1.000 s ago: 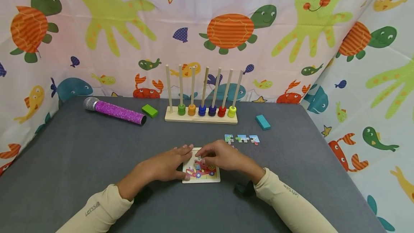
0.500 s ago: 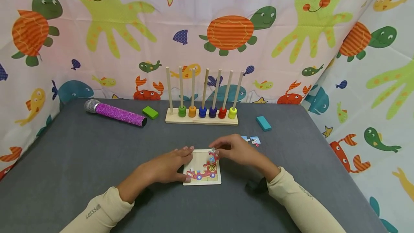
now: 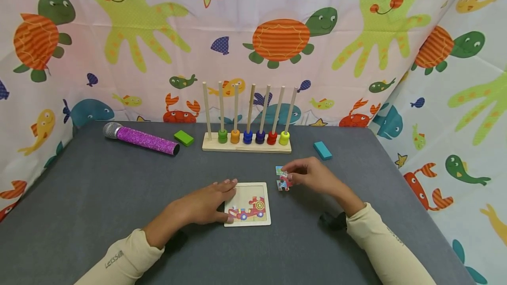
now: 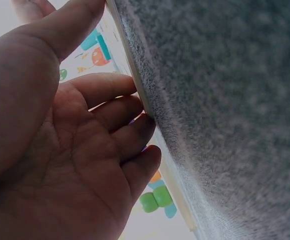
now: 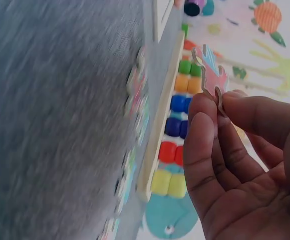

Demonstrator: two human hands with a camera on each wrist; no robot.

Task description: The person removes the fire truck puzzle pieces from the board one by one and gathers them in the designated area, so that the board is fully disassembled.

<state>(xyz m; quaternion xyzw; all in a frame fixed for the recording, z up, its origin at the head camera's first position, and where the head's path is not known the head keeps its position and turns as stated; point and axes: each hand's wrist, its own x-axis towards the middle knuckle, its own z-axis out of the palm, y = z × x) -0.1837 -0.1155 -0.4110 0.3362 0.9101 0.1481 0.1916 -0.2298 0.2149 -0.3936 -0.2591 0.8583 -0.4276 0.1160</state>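
Note:
My left hand lies on the left edge of a square wooden puzzle board, fingers on its upper-left side and thumb low on the frame. Joined pieces showing a red vehicle fill the lower part of the board. In the left wrist view the left fingertips meet the board's thin edge. Right of the board, my right hand pinches a red and blue puzzle piece between thumb and fingers. Below it, loose pieces lie on the table; the hand hides some in the head view.
Behind the hands stands a wooden peg rack with coloured beads and tall rods. A glittery purple microphone and a green block lie to its left, a teal block to its right. A printed curtain hangs behind the table.
My right hand has lifted the pinched puzzle piece off the board's upper right and carried it right, over to the loose pieces. My left hand has stayed on the board.

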